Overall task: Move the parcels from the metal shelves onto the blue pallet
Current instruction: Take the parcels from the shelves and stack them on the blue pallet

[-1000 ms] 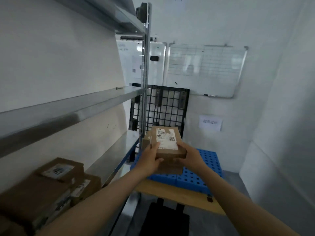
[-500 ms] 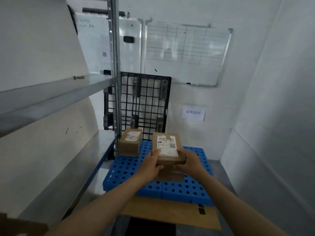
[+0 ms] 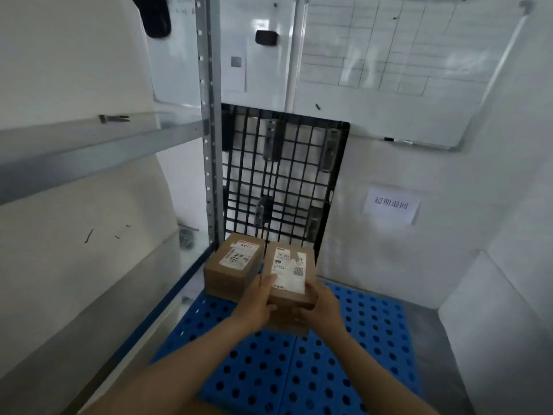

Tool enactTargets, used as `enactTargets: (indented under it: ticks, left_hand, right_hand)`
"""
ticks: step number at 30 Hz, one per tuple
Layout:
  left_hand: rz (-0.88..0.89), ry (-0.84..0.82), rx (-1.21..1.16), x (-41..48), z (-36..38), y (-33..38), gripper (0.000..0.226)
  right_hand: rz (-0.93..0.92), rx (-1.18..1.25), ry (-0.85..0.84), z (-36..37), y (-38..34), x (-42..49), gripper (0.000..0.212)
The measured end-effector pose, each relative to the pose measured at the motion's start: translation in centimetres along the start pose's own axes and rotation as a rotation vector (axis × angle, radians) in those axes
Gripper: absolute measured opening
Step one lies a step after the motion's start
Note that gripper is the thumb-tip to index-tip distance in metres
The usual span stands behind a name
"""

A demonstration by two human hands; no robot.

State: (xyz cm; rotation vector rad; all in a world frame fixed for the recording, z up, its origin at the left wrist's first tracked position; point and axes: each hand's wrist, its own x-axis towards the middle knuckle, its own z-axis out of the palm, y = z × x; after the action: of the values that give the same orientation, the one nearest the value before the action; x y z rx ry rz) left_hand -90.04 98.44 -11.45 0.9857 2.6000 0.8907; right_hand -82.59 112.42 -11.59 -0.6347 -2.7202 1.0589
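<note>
Both hands are on one parcel [image 3: 291, 275], label up. The left hand [image 3: 256, 301] grips its left side, thumb lying at the label's near left corner. The right hand [image 3: 322, 310] grips the near right corner, fingers curled round the side. A lower brown box face shows below the held top, between the wrists; cannot tell whether it is a separate box or the same parcel. The parcel is over the far part of the pallet [image 3: 299, 372]; cannot tell whether its base touches the deck. Just left of it a second parcel [image 3: 232, 271] stands on the pallet's far left corner, label up, beside the shelf post [image 3: 211, 115]. The two parcels are very close; contact cannot be judged. The shelves [image 3: 89, 151] run along the left side. A black grid [image 3: 284, 181] stands upright against the far wall behind both parcels. A whiteboard [image 3: 389, 55] hangs above it, and a paper sign [image 3: 392, 206] is on the wall to the right.
</note>
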Motion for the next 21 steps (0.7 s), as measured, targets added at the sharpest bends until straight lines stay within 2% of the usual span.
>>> enactTargets:
  ticks: [4,10,16,21]
  left_hand:
    - [-0.033,0.013,0.021,3.6,0.4,-2.3,0.065]
    - [-0.047,-0.054,0.235,8.2,1.1,-6.0,0.066]
    - [-0.036,-0.134,0.273,11.2,1.6,-9.7,0.064]
    - [-0.038,-0.132,0.361,12.6,2.5,-11.1,0.061]
  right_hand:
    - [0.014,0.047,-0.007,1.6,0.8,3.5,0.068]
    - [0.095,0.024,-0.011,4.3,1.6,7.4,0.066]
    - [0.157,0.024,0.000,7.5,2.3,10.2,0.066]
    - [0.193,-0.001,-0.012,9.1,3.1,11.7,0.066]
